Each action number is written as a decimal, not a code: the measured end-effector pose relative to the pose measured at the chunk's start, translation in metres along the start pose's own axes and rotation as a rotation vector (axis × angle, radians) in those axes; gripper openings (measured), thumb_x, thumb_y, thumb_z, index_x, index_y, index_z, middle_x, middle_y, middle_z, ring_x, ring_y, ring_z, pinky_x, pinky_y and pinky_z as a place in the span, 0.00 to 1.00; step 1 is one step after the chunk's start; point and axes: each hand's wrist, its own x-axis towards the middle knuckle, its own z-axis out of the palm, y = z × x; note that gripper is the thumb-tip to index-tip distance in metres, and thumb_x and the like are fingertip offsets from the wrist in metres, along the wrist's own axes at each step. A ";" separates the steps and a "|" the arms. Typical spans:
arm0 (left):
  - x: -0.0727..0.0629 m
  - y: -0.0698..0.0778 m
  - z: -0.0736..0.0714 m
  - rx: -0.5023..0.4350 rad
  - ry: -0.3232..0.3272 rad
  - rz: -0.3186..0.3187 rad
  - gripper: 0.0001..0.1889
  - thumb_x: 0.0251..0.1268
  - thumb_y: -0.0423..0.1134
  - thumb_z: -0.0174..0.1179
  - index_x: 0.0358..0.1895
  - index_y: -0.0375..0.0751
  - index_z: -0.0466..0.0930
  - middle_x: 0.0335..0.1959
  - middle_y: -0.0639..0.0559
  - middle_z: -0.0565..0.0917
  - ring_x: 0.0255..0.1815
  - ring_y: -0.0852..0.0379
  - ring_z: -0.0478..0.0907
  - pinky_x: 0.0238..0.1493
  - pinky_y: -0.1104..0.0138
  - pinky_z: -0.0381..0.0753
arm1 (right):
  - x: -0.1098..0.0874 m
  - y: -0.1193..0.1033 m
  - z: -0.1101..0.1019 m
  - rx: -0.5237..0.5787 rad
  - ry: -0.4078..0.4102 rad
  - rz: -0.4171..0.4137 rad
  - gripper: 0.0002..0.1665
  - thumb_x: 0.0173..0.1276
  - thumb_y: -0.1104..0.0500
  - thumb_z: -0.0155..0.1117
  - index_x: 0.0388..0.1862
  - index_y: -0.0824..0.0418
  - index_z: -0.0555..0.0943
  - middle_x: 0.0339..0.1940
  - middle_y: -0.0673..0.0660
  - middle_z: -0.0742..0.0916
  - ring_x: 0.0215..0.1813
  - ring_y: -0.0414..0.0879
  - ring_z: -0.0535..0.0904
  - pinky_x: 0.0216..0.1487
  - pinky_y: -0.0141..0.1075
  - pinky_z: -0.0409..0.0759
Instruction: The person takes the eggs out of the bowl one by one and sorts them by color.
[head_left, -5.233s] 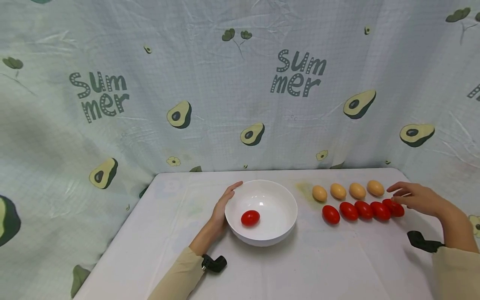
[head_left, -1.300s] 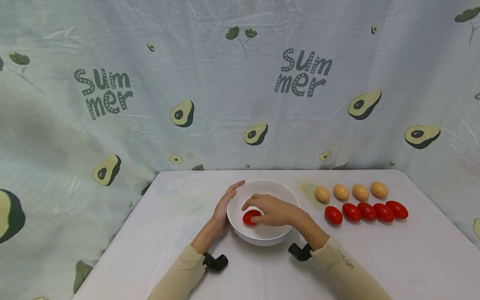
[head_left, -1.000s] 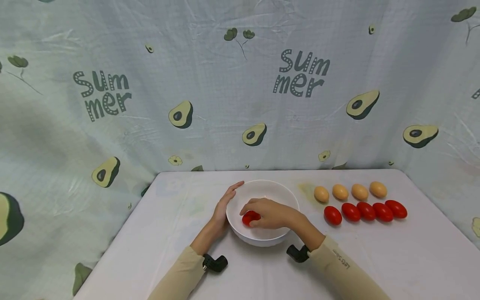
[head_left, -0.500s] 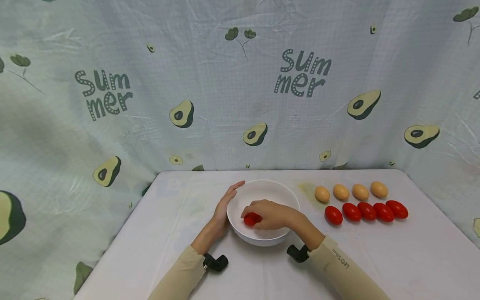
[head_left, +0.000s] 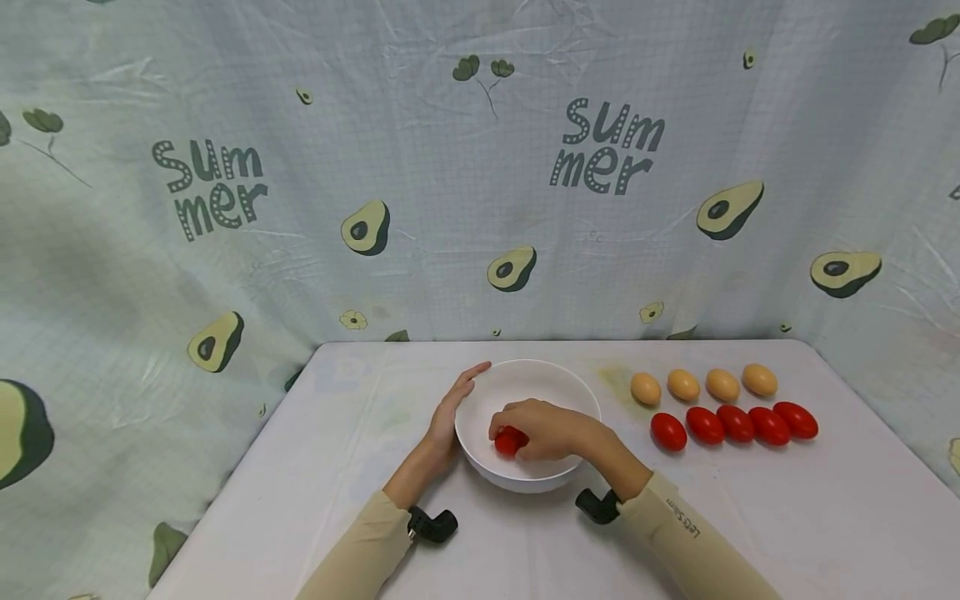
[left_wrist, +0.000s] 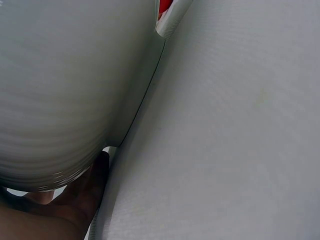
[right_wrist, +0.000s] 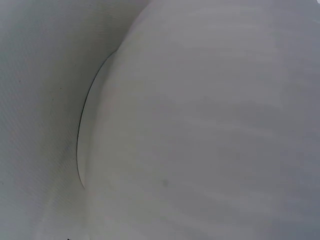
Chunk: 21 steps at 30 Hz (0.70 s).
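Note:
A white bowl point(head_left: 525, 479) stands on the table; its outer wall fills much of both wrist views. My left hand point(head_left: 442, 417) rests along the bowl's left side, fingers extended toward the rim; in the left wrist view part of that hand point(left_wrist: 75, 212) shows against the bowl. Inside the bowl, my right hand point(head_left: 543, 429) has its fingers and thumb around a glossy red egg point(head_left: 507, 443). The egg appears low in the bowl; whether it touches the bottom is hidden. No part of the right hand shows clearly in the right wrist view.
To the bowl's right lies a row of several red eggs point(head_left: 705, 426), most of them touching. Behind it is a row of several light-brown eggs point(head_left: 683, 385), spaced apart. A white cloth covers the table point(head_left: 337, 433); a printed curtain point(head_left: 420, 167) hangs behind.
My right hand has gone from the right end of the red row into the bowl and closed round the red egg there. The left hand stays at the bowl's side.

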 end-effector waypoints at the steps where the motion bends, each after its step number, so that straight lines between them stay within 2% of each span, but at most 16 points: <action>1: 0.000 0.000 0.000 0.000 0.001 0.000 0.29 0.83 0.48 0.33 0.82 0.49 0.57 0.84 0.55 0.58 0.81 0.49 0.61 0.78 0.63 0.62 | 0.000 0.000 0.000 0.000 -0.002 -0.001 0.20 0.65 0.67 0.70 0.54 0.51 0.83 0.48 0.46 0.85 0.53 0.41 0.77 0.62 0.37 0.80; 9: 0.001 -0.001 0.000 -0.006 -0.003 0.003 0.29 0.83 0.47 0.33 0.82 0.47 0.56 0.84 0.55 0.57 0.81 0.48 0.60 0.80 0.60 0.59 | -0.002 0.000 -0.003 -0.006 0.008 -0.003 0.19 0.66 0.65 0.70 0.55 0.51 0.83 0.48 0.45 0.86 0.52 0.40 0.78 0.60 0.36 0.80; 17: 0.000 -0.001 0.000 -0.001 0.007 0.002 0.28 0.83 0.48 0.34 0.81 0.50 0.59 0.83 0.55 0.59 0.81 0.50 0.61 0.74 0.69 0.65 | -0.007 0.000 -0.012 0.015 0.029 -0.002 0.19 0.67 0.64 0.71 0.56 0.52 0.82 0.51 0.46 0.87 0.55 0.42 0.79 0.61 0.37 0.81; 21: 0.001 -0.001 0.000 0.003 0.011 -0.001 0.28 0.83 0.48 0.34 0.81 0.51 0.60 0.83 0.55 0.59 0.81 0.50 0.61 0.72 0.70 0.67 | -0.009 0.000 -0.016 0.026 0.029 0.006 0.20 0.67 0.63 0.71 0.57 0.53 0.82 0.52 0.47 0.86 0.56 0.43 0.79 0.60 0.37 0.82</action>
